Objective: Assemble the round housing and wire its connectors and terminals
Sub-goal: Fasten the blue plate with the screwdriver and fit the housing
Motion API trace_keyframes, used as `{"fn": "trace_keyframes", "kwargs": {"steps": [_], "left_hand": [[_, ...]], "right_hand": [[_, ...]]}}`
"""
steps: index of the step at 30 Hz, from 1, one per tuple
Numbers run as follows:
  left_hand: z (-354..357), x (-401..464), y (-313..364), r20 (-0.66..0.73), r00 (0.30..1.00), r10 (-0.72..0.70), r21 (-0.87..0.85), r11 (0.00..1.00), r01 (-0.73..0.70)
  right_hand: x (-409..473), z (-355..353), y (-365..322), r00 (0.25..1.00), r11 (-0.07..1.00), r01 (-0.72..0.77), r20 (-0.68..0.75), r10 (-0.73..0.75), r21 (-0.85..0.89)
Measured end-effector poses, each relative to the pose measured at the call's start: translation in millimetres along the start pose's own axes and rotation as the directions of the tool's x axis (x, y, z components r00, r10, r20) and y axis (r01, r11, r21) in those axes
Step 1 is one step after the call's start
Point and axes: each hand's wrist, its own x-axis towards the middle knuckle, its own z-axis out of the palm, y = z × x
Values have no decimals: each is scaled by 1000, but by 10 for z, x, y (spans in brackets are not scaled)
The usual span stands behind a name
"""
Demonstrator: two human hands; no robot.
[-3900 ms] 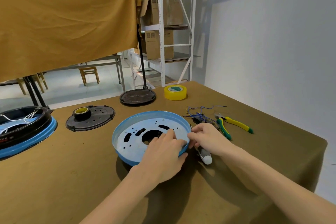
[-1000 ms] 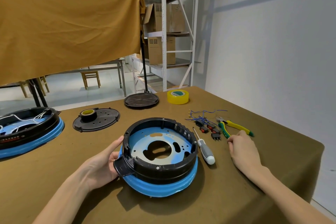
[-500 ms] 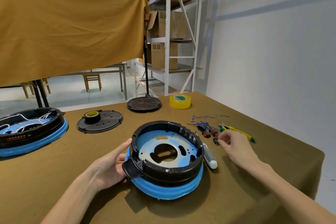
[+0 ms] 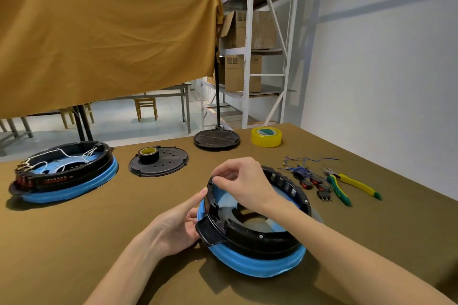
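The round housing [image 4: 255, 262], a blue base with a black ring [image 4: 250, 235] set in it, lies on the brown table in front of me. My left hand [image 4: 178, 228] grips its left side beside the black tab, thumb up along the rim. My right hand [image 4: 245, 181] reaches across the housing to the ring's far-left rim. Its thumb and forefinger pinch something too small to name, just above a hole in the rim. Black and red connectors with blue wires [image 4: 307, 178] lie to the right of the housing.
Green-and-yellow pliers [image 4: 352, 184] lie right of the connectors, near the table's right edge. A yellow tape roll [image 4: 266, 136] and a black stand base [image 4: 216, 140] sit at the back. A black lid [image 4: 161, 163] carries a small tape roll [image 4: 148, 153]. A second, wired housing [image 4: 67, 176] stands far left.
My right hand left the connector pile and crossed over the housing to the ring's far-left rim, fingers now pinched. My left hand stays on the housing's left side. The view has tipped upward.
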Motion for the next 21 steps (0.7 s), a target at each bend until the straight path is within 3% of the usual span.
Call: {"fn": "trace_keyframes", "kwargs": {"steps": [14, 21], "left_hand": [[-54, 26, 8, 47, 998, -43, -33, 998, 44], [-44, 14, 8, 48, 998, -43, -29, 999, 44]], "right_hand": [[10, 108, 58, 998, 1000, -6, 56, 5, 17], [4, 119, 84, 1000, 1000, 8, 9, -8, 20]]}}
